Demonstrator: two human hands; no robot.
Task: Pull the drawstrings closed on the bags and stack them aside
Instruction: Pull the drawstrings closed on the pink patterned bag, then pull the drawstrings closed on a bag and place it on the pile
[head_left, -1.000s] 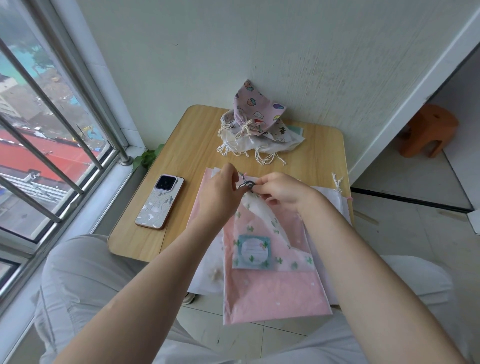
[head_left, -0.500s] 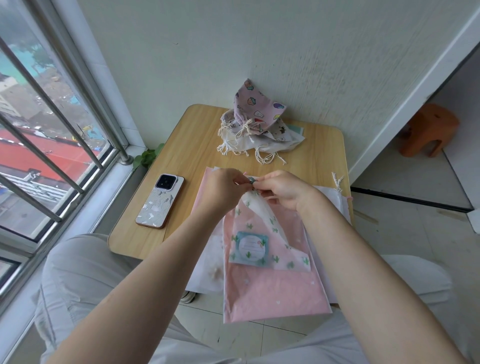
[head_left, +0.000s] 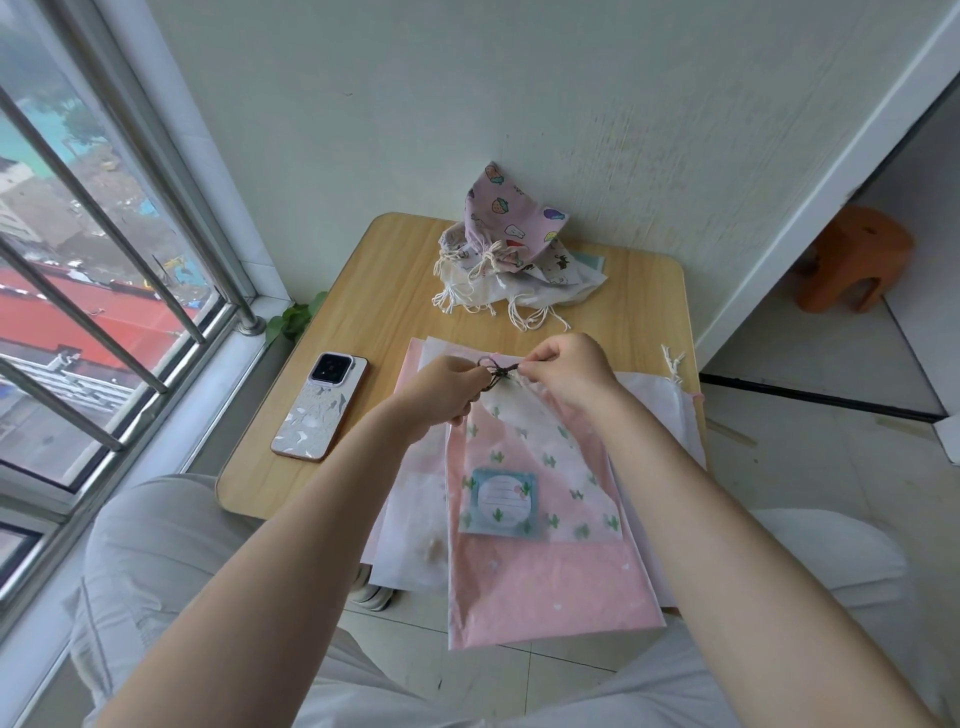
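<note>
A translucent cactus-print bag with a blue label lies on a pink bag at the table's near edge. Its neck is gathered to a point. My left hand and my right hand each pinch an end of its dark drawstring, which forms a small loop between them. More flat bags, white and pink, lie underneath. A heap of tied bags, topped by a purple printed one, sits at the table's far side.
A phone lies face down at the left of the wooden table. A barred window runs along the left. The wall stands just behind the table. An orange stool stands at the right on the floor.
My hands have drawn apart slightly with the dark drawstring, and the cactus bag's neck has tightened into a narrow point. The loop of cord now shows between them.
</note>
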